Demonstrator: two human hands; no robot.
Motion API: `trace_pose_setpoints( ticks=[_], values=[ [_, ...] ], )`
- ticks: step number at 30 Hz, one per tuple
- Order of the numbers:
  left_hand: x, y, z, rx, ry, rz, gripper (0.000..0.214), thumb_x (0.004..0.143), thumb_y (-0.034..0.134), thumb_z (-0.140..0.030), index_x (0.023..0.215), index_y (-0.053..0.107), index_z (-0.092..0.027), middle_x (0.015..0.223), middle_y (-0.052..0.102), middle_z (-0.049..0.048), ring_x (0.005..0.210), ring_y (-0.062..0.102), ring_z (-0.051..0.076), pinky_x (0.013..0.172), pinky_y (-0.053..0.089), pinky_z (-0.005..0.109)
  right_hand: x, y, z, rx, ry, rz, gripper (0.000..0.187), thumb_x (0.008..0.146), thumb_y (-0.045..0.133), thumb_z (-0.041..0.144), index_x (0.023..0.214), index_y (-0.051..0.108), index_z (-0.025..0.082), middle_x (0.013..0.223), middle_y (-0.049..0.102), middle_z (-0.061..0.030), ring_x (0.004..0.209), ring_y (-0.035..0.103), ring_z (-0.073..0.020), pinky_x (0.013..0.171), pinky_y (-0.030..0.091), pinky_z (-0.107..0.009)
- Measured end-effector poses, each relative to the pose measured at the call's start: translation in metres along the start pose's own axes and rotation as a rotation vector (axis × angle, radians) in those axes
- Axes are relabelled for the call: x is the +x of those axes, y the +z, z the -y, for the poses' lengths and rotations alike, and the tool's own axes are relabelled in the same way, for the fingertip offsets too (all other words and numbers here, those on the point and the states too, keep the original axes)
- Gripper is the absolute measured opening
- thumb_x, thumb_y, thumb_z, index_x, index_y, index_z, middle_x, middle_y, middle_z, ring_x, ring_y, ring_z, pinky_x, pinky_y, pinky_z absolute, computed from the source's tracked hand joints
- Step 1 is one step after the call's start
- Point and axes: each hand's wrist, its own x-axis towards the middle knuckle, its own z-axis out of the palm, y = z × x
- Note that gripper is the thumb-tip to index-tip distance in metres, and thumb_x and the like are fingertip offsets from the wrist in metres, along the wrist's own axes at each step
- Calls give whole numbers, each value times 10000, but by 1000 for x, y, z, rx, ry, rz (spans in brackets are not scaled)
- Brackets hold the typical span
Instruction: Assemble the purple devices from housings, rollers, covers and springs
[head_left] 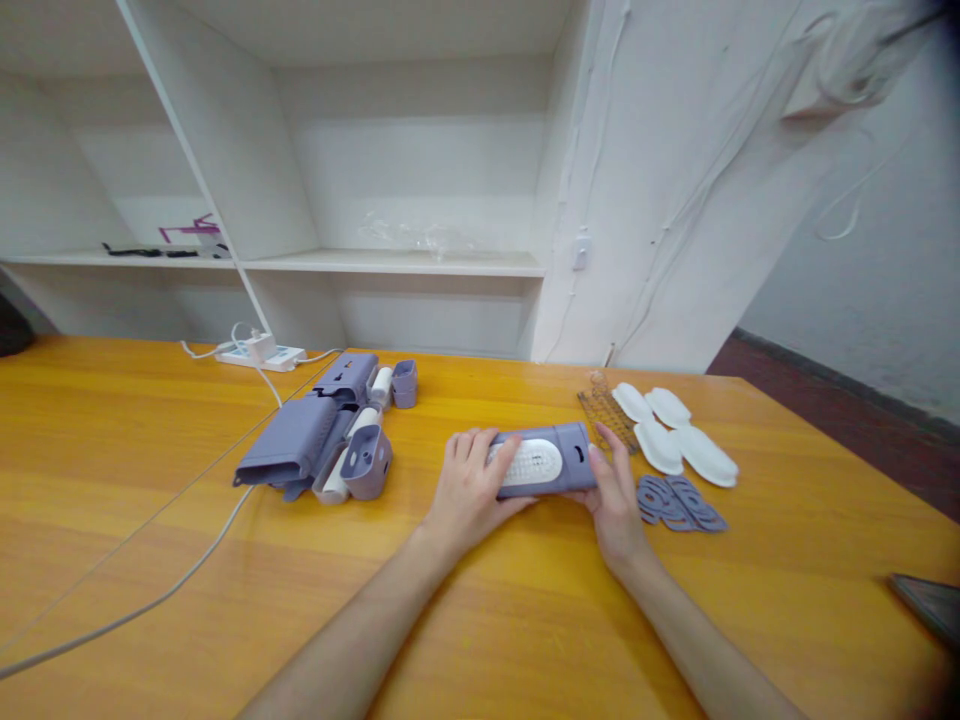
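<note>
1. The largest thing is a yellow-orange wood-grain table (pixel 525 620), running across the view.
2. Behind it stands a white open-fronted shelf unit (pixel 412 150).
3. On the table, toward the person's left, lies a cluster of purple-grey plastic casings (pixel 289 440), with cup-shaped purple-grey plastic parts (pixel 366 462) beside it.
4. The left hand (pixel 471 485) and right hand (pixel 615 500) are apart, each clamped on an opposite end of one piece.
5. That piece, a long purple-grey plastic housing (pixel 573 455), sits between them at mid-table (its white oval dotted panel (pixel 532 462) faces up; whether its underside touches the table cannot be told).
6. Four white rounded shells (pixel 705 456) lie grouped beyond the right hand.
7. A white power strip (pixel 281 358) rests near the shelf unit.
8. Flat purple-grey cut-out pieces (pixel 679 503) lie just beside the right hand.
9. Thin dark wire-like pieces (pixel 606 412) lie near the shells.
</note>
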Motion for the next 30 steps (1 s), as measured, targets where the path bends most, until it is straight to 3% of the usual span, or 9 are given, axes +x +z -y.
trace_pose_setpoints(
  ticks=[3, 6, 11, 15, 21, 30],
  values=[
    [0, 3, -2, -32, -131, -69, 634, 706, 621, -566, 1177, 455, -175, 1109, 512, 122, 993, 455, 280, 857, 383, 436, -4, 7, 3, 76, -1, 147, 576, 813, 571, 421, 1318, 325, 296, 1221, 542, -73, 1000, 593, -246, 757, 538, -376],
    [-2, 3, -6, -51, -211, -121, 634, 684, 638, -579, 1114, 440, -159, 1089, 512, 120, 980, 457, 274, 834, 391, 427, -6, 14, 2, 69, -72, 248, 629, 782, 638, 339, 1319, 316, 280, 1197, 568, -78, 1028, 587, -228, 863, 500, -387],
    [-3, 2, -17, -80, -262, -114, 619, 687, 640, -569, 1084, 413, -153, 1043, 510, 109, 951, 451, 267, 803, 397, 421, -6, 16, 1, 62, -100, 217, 723, 759, 670, 281, 1350, 254, 286, 1230, 552, -90, 1035, 593, -212, 918, 471, -392],
    [-2, 2, -20, -113, -200, -118, 554, 729, 616, -528, 1078, 402, -155, 1041, 502, 108, 934, 446, 257, 799, 394, 418, -3, 13, 5, 95, -83, 188, 824, 652, 757, 251, 1331, 292, 284, 1251, 544, -93, 1024, 603, -227, 892, 495, -400],
    [-3, 0, -17, -103, -191, -98, 546, 710, 655, -481, 1073, 408, -156, 1032, 505, 104, 931, 447, 255, 795, 392, 410, 0, 12, 9, 103, -8, 148, 737, 601, 785, 298, 1252, 448, 228, 1125, 648, -87, 998, 624, -267, 885, 492, -455],
    [-4, 2, -16, -87, -216, -126, 547, 709, 650, -493, 1069, 425, -148, 1035, 515, 112, 937, 456, 259, 800, 400, 425, -4, 17, 11, 89, 0, 161, 719, 639, 760, 341, 1273, 448, 213, 1104, 664, -87, 990, 632, -262, 913, 475, -455]
  ],
)
